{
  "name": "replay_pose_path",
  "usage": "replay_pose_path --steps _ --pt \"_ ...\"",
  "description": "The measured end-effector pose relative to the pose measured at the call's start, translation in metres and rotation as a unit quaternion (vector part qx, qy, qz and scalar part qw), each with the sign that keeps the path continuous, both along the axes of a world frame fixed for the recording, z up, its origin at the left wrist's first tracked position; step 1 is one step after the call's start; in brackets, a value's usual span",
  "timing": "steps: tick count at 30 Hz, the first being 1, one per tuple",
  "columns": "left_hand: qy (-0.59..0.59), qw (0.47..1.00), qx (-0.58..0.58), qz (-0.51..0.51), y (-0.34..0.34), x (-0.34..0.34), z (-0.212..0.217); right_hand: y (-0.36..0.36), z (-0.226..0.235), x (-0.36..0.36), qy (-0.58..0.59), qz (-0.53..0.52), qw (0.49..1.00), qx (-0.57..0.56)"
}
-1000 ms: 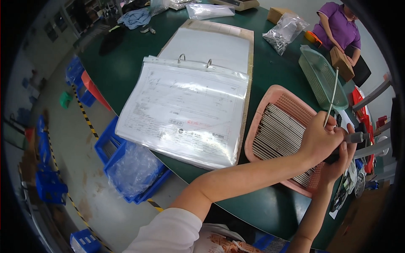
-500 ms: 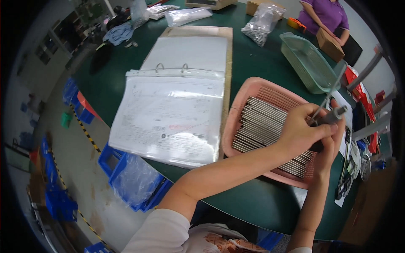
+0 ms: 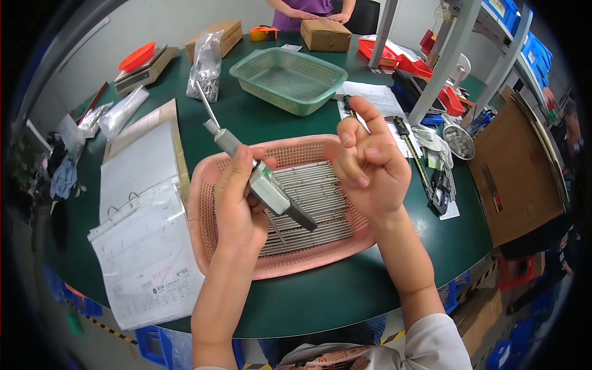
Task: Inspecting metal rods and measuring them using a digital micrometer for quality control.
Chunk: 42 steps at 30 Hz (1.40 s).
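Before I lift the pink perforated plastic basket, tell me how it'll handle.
The pink perforated plastic basket is probably heavy for its size, given the many thin silvery metal rods inside. Its broad, low shape makes tipping unlikely, but the side-by-side rods could slide if tilted.

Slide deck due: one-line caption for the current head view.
Left hand holds a grey tool above a pink basket of metal rods; right hand half open beside it.

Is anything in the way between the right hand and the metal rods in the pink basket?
Nothing visible does: the metal rods lie uncovered beside the right hand in this view. Farther left, the grey tool in the left hand overlaps some of them.
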<state>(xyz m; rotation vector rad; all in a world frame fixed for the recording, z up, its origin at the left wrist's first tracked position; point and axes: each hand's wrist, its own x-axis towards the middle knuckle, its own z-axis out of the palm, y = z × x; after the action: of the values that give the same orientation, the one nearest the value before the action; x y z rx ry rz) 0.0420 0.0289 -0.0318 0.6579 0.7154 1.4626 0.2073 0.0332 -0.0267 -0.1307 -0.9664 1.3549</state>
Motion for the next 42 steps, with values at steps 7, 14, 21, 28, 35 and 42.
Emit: replay_pose_path --steps 7,14,21,28,35,42 --pt "-0.001 1.000 -0.008 -0.001 0.001 -0.005 0.000 -0.002 0.003 -0.006 -0.002 0.006 1.000 -0.005" --pt "-0.021 1.000 0.008 -0.018 0.004 -0.012 -0.003 -0.001 0.004 -0.013 -0.008 -0.013 0.999 -0.032" --pt "-0.018 1.000 0.004 -0.023 0.005 -0.012 -0.006 0.001 -0.001 -0.009 -0.014 -0.027 1.000 0.002" --pt "-0.001 1.000 -0.021 0.005 0.003 0.000 -0.003 0.003 -0.001 -0.004 0.031 0.003 0.999 0.041" --pt "-0.021 1.000 0.005 0.002 0.005 0.001 -0.004 0.001 -0.010 -0.015 -0.258 -0.220 0.941 0.015" --pt "-0.034 0.996 0.075 -0.015 0.007 0.001 -0.013 -0.013 -0.001 -0.033 -0.422 -0.112 0.899 -0.034"
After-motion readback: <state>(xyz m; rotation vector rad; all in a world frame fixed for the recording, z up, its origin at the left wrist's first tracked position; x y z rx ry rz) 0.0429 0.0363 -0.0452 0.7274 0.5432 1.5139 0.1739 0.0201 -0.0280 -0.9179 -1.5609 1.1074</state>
